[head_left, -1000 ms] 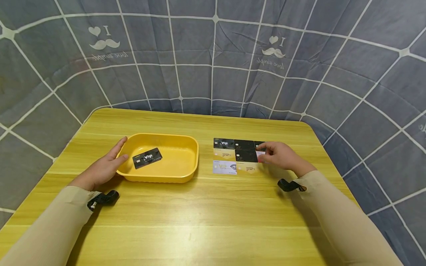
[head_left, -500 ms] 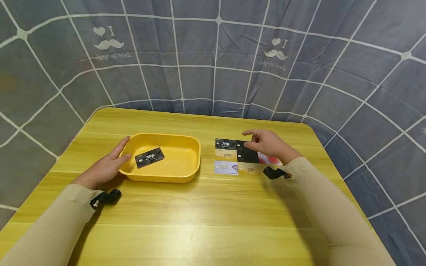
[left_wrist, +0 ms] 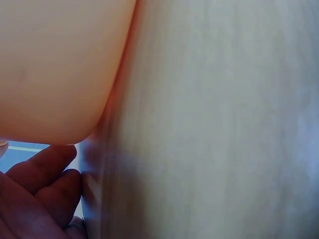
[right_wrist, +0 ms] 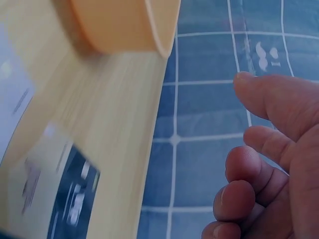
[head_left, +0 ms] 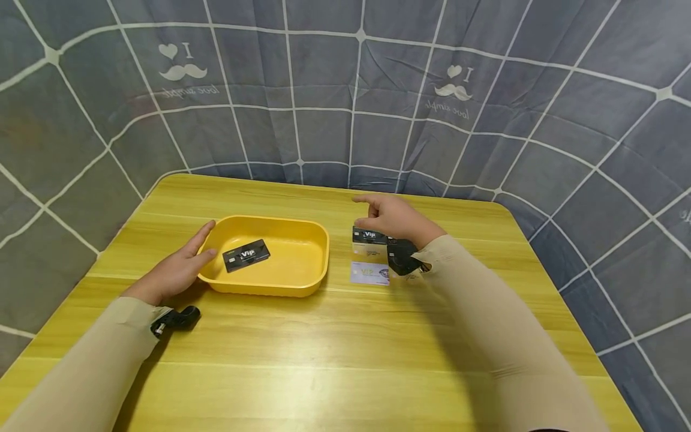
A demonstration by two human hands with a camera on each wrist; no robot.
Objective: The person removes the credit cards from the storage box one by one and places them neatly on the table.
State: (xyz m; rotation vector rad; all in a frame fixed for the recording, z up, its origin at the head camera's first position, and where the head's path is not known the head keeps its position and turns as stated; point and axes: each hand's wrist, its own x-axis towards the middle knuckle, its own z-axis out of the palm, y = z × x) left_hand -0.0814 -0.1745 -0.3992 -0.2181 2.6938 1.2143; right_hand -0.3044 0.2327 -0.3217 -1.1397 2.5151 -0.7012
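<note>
My left hand (head_left: 175,271) rests at the left end of a yellow plastic tray (head_left: 294,261), thumb over the rim and fingers along the outside. A black Vip card (head_left: 247,255) lies slanted inside. My right hand (head_left: 402,219) hovers over the back left of a group of cards on the table, index finger extended, the other fingers loosely bent. Nothing shows between its fingers in the right wrist view. Below it lie a black Vip card (head_left: 369,234), a gold card (head_left: 369,248) and a white VIP card (head_left: 369,273). My wrist and sleeve hide the cards farther right.
The wooden table (head_left: 259,354) has rounded back corners. Behind it hangs a grey curtain (head_left: 324,78) with white grid lines. A black wrist camera (head_left: 402,257) sits at my right cuff and overlaps the cards; another wrist camera (head_left: 180,318) is at the left cuff.
My right hand has moved left and slightly back, from the right end of the cards to above their left end. The left hand stays on the tray; the view has shifted slightly.
</note>
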